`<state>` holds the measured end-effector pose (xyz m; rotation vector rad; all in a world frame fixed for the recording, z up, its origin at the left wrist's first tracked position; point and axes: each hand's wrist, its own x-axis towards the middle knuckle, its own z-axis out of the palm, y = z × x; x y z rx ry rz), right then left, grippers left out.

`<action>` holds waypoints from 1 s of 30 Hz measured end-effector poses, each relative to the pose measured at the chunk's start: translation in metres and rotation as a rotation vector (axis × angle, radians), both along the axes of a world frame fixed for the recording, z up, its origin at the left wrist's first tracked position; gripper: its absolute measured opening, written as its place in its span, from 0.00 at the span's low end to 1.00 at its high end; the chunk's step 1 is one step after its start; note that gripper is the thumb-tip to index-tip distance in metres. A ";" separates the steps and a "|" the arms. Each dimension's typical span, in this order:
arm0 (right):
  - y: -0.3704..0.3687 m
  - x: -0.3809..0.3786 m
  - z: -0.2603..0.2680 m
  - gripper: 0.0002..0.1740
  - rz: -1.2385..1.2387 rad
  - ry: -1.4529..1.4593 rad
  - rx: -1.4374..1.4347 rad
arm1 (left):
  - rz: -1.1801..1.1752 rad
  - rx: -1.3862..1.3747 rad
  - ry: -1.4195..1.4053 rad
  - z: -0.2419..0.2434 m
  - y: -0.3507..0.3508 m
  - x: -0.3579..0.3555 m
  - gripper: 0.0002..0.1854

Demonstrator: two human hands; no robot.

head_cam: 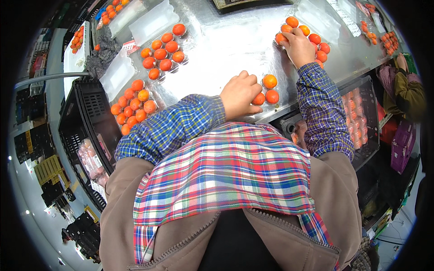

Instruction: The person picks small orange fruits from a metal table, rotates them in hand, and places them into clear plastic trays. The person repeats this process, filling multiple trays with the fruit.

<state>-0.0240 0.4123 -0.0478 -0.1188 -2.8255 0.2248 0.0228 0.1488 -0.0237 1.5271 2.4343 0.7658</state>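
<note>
My left hand (241, 95) curls around a round orange-red fruit (258, 98), possibly a tomato, between thumb and fingers. Two like fruits, one being an orange fruit (270, 81), sit just right of it in a clear plastic tray (268, 107) at the table's near edge. Farther right, my right hand (300, 49) has its fingertips on another orange-red fruit (281, 38), at the left edge of a filled clear clamshell (315, 25). Whether that fruit is lifted cannot be told. The hand hides part of the group there.
Filled clamshells of fruit (160, 54) and fruit (135, 103) lie left on the shiny metal table (217, 40), lids folded back. Black crates (96, 101) with packed fruit flank me. A metal scale-like edge (234, 4) lies ahead. A person's sleeve (410, 91) shows far right.
</note>
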 end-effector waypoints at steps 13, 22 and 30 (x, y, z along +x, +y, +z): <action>-0.085 0.097 0.071 0.16 0.264 -0.213 -1.403 | 0.225 0.490 -1.461 0.044 -0.035 -0.008 0.26; -0.114 0.116 0.093 0.21 0.392 -0.117 -1.476 | 0.243 0.669 -1.518 0.065 -0.048 0.004 0.26; -0.117 0.116 0.092 0.25 0.324 -0.399 -1.843 | 0.216 0.630 -0.710 0.067 -0.048 0.002 0.29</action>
